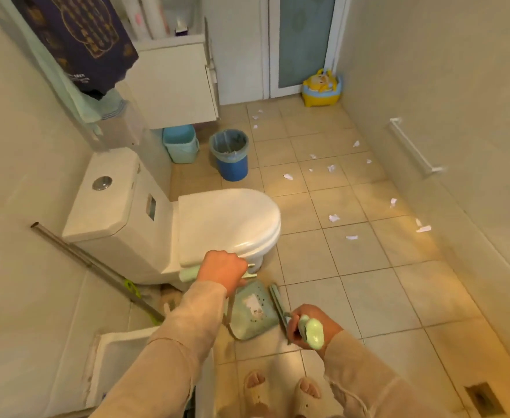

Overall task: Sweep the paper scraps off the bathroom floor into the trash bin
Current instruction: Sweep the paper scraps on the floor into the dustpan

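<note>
My left hand (222, 271) grips the pale green handle of a dustpan (252, 312), whose pan hangs just above the floor beside the toilet. My right hand (309, 325) is closed around the light green handle of a small broom (278, 306); its head rests against the pan's right edge. Several white paper scraps lie scattered over the beige tiles, such as one (334, 218) in the middle, one (288, 176) farther off and one (423, 228) by the right wall. A blue trash bin (229, 153) with a grey liner stands beyond the toilet.
A white toilet (217, 224) with its lid down fills the left. A light blue bucket (181, 143) sits under the white cabinet (172, 86). A yellow child's potty (321, 87) stands by the door. A metal pole (97, 263) leans on the left wall. A floor drain (484, 398) is at the lower right.
</note>
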`<state>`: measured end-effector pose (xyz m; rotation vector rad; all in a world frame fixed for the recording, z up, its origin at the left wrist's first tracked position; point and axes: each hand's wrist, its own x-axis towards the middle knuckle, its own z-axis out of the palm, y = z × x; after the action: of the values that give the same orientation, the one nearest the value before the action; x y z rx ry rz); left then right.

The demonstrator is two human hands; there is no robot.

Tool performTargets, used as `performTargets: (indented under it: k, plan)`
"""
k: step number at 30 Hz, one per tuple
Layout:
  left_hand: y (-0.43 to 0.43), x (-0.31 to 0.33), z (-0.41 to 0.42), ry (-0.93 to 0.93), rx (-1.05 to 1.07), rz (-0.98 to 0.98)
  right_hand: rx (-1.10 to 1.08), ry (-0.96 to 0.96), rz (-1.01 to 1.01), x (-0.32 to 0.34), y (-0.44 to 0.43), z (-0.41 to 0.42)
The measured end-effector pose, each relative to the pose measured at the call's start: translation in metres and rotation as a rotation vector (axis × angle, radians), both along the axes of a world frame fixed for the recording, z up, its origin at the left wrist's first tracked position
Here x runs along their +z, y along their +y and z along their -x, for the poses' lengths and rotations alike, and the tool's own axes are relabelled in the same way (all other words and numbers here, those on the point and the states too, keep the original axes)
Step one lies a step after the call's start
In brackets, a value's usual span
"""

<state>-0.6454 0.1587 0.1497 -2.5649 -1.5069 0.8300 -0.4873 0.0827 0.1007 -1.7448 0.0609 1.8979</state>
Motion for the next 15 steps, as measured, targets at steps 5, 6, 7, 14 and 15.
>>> performTargets:
  k: [5, 6, 7, 14, 15]
  plan:
    - [-0.003, -0.023, -0.021, -0.086, 0.005, -0.007, -0.107, -0.139, -0.04, -0.011, -0.008, -0.012]
    - [-0.003, -0.027, -0.025, -0.094, 0.023, 0.009, -0.153, -0.169, -0.025, -0.011, -0.011, -0.014]
    - [-0.004, -0.03, -0.029, -0.106, 0.041, 0.031, -0.166, -0.185, -0.011, -0.016, -0.014, -0.017]
    - [-0.008, -0.037, -0.073, -0.207, 0.026, 0.175, -0.256, -0.247, 0.019, -0.031, -0.043, -0.037]
    - [-0.009, -0.037, -0.077, -0.201, 0.036, 0.198, -0.245, -0.239, 0.029, -0.034, -0.046, -0.039]
